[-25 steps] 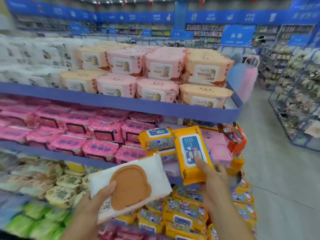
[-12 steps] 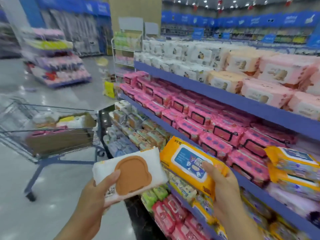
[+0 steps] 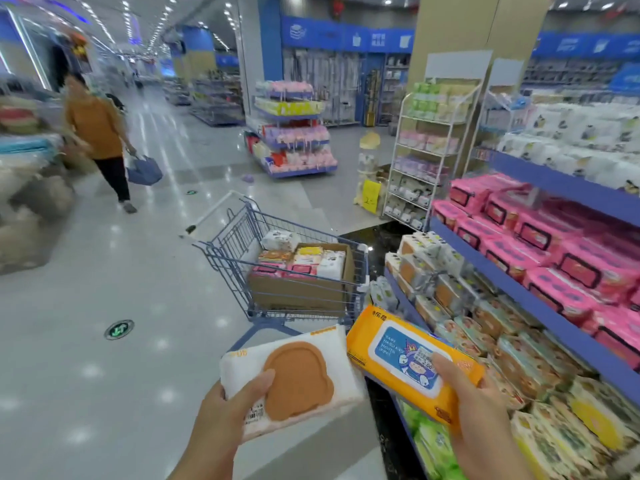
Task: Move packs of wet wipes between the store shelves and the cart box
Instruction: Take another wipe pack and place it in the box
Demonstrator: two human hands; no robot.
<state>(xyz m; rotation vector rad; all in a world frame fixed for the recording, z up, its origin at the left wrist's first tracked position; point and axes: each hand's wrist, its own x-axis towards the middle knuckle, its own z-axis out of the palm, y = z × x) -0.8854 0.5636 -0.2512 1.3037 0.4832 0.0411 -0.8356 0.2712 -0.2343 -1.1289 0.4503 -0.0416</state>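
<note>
The orange pack (image 3: 363,341) has a blue lid (image 3: 391,344) printed "BABY HAND AND MOUTH WIPES", and a price sticker (image 3: 426,361) on it reads "2.00". The white pack (image 3: 242,372) has a barcode label too small to read. The blue banners (image 3: 346,38) overhead are illegible.

The left grip (image 3: 225,407) at 7 o'clock clasps a white pack (image 3: 311,368), thumb on top; the right grip (image 3: 478,403) at 5 o'clock clasps an orange pack (image 3: 398,348), thumb on top.

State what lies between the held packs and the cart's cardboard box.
Head view: only the cart's blue wire wall and a strip of floor lie between the white pack, orange pack and cardboard box.
</note>
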